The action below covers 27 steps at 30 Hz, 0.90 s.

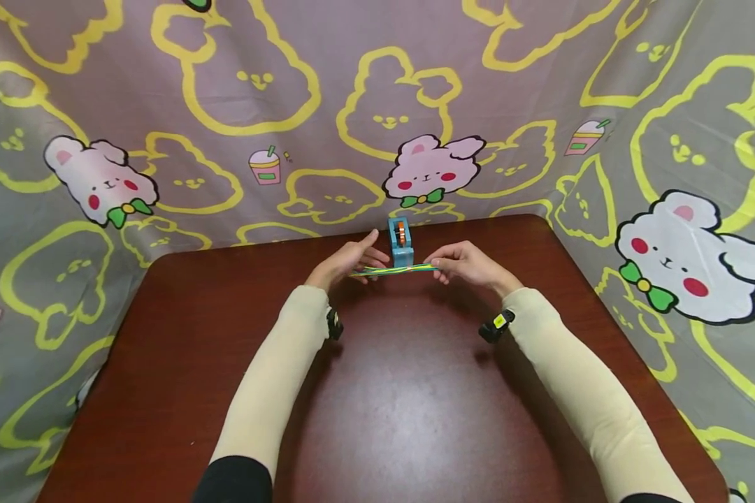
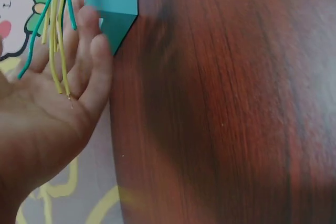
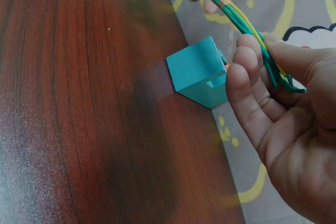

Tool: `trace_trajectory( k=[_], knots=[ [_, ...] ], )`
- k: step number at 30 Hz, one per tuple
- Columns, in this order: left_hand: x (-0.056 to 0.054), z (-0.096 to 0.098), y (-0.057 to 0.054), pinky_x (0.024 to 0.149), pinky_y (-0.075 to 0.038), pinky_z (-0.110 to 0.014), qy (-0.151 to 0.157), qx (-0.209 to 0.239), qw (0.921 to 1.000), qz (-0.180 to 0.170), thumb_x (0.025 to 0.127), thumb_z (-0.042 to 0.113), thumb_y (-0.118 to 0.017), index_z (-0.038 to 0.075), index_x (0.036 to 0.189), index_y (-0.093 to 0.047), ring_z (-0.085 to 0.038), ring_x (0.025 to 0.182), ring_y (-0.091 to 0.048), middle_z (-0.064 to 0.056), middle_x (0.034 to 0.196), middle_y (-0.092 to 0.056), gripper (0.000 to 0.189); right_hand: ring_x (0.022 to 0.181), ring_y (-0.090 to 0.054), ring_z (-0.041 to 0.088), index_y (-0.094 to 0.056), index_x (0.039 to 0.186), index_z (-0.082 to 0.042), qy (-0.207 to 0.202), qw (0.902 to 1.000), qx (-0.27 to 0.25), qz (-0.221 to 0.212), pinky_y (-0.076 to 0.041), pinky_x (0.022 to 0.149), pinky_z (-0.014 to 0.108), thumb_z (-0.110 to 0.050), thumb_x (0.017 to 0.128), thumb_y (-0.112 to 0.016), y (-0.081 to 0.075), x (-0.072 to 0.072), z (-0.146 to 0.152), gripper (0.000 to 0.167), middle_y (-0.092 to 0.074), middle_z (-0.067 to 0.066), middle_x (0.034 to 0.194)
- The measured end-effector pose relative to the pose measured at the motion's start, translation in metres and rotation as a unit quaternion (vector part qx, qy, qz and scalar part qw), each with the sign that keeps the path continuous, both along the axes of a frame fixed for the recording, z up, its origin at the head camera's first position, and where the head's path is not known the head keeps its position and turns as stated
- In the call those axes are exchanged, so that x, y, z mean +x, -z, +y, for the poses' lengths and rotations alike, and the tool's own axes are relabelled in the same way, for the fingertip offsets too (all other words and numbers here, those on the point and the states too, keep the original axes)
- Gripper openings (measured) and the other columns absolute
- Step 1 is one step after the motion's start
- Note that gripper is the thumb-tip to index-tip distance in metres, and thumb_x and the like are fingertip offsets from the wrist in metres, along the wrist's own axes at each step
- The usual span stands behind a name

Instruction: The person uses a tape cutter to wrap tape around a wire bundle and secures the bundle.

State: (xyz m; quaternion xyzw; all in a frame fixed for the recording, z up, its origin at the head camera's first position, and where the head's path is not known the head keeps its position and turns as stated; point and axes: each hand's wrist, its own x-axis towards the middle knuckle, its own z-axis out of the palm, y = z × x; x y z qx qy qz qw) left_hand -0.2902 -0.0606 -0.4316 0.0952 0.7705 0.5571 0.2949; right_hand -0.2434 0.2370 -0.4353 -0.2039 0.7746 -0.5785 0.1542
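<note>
A thin bundle of yellow and green wires (image 1: 393,270) stretches between the two hands, held above the table. My right hand (image 1: 468,265) pinches its right end between thumb and fingers. Around the middle of the bundle sits a small orange band (image 3: 224,0). My left hand (image 1: 350,260) has its fingers spread, palm towards the loose left ends of the wires (image 2: 64,61), which overlap the palm in the left wrist view. Just behind the bundle stands a blue tape dispenser (image 1: 403,257) with an orange roll (image 1: 401,234) in it.
The dark red-brown wooden table (image 1: 409,391) spreads below both arms. A grey curtain (image 1: 327,150) with yellow bear outlines and white rabbits hangs right behind its back edge and along the sides. The dispenser stands close to that back edge.
</note>
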Motion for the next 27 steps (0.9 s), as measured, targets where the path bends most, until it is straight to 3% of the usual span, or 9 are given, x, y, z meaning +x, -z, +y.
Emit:
trace_trajectory(
  k=[4, 8, 10, 13, 17, 22, 27],
  knots=[
    [-0.0031, -0.0005, 0.0026, 0.079, -0.053, -0.041, 0.044, -0.019, 0.9965, -0.069, 0.100, 0.070, -0.032, 0.005, 0.129, -0.067, -0.025, 0.080, -0.065, -0.013, 0.112, -0.070, 0.078, 0.068, -0.063, 0.018, -0.069, 0.114, 0.009, -0.005, 0.9999, -0.005, 0.009, -0.057, 0.067, 0.033, -0.003, 0.102, -0.058, 0.0010, 0.0004, -0.0013, 0.021, -0.059, 0.041, 0.090],
    [-0.0050, 0.0009, 0.0041, 0.065, -0.048, -0.032, 0.076, -0.043, 0.9921, -0.090, 0.102, 0.065, -0.035, 0.004, 0.129, -0.065, -0.017, 0.065, -0.055, -0.010, 0.100, -0.071, 0.073, 0.070, -0.063, 0.024, -0.070, 0.115, 0.009, -0.003, 0.9999, -0.005, 0.015, -0.057, 0.067, 0.031, -0.002, 0.101, -0.058, 0.0018, -0.0006, -0.0001, 0.021, -0.061, 0.039, 0.090],
    [-0.0059, 0.0025, 0.0045, 0.061, -0.046, -0.029, 0.086, -0.047, 0.9910, -0.091, 0.104, 0.059, -0.036, 0.002, 0.128, -0.066, -0.015, 0.062, -0.052, -0.007, 0.094, -0.071, 0.069, 0.072, -0.063, 0.033, -0.070, 0.115, 0.008, -0.002, 0.9999, -0.002, 0.016, -0.057, 0.067, 0.031, -0.002, 0.101, -0.059, 0.0024, -0.0012, 0.0013, 0.021, -0.060, 0.041, 0.092],
    [-0.0066, 0.0047, 0.0050, 0.055, -0.042, -0.027, 0.094, -0.049, 0.9903, -0.090, 0.108, 0.049, -0.037, -0.001, 0.127, -0.067, -0.013, 0.057, -0.049, -0.004, 0.088, -0.070, 0.061, 0.074, -0.064, 0.035, -0.070, 0.116, 0.008, -0.001, 0.9999, 0.003, 0.016, -0.057, 0.069, 0.033, -0.003, 0.101, -0.060, 0.0036, -0.0014, 0.0032, 0.022, -0.059, 0.044, 0.096],
    [-0.0064, 0.0043, 0.0055, 0.050, -0.037, -0.025, 0.100, -0.043, 0.9907, -0.082, 0.108, 0.039, -0.043, -0.003, 0.125, -0.068, -0.010, 0.052, -0.046, -0.002, 0.082, -0.070, 0.052, 0.075, -0.064, 0.032, -0.070, 0.116, 0.006, 0.005, 0.9998, 0.015, 0.015, -0.057, 0.070, 0.035, -0.005, 0.100, -0.061, 0.0036, -0.0002, 0.0034, 0.022, -0.060, 0.042, 0.097],
    [-0.0042, 0.0027, 0.0042, 0.050, -0.036, -0.025, 0.117, -0.040, 0.9904, -0.062, 0.105, 0.037, -0.053, -0.006, 0.123, -0.068, -0.008, 0.052, -0.045, -0.003, 0.084, -0.068, 0.048, 0.083, -0.061, 0.049, -0.071, 0.116, 0.005, 0.014, 0.9993, 0.029, 0.018, -0.057, 0.071, 0.037, -0.007, 0.101, -0.061, 0.0045, 0.0010, 0.0033, 0.021, -0.064, 0.037, 0.095],
    [-0.0001, 0.0031, 0.0016, 0.049, -0.037, -0.025, 0.118, -0.037, 0.9913, -0.046, 0.101, 0.033, -0.063, -0.005, 0.122, -0.068, -0.008, 0.052, -0.044, -0.001, 0.082, -0.068, 0.044, 0.080, -0.063, 0.041, -0.072, 0.115, 0.004, 0.024, 0.9988, 0.035, 0.024, -0.057, 0.071, 0.036, -0.006, 0.101, -0.061, 0.0058, 0.0004, 0.0037, 0.020, -0.063, 0.039, 0.096]
  ],
)
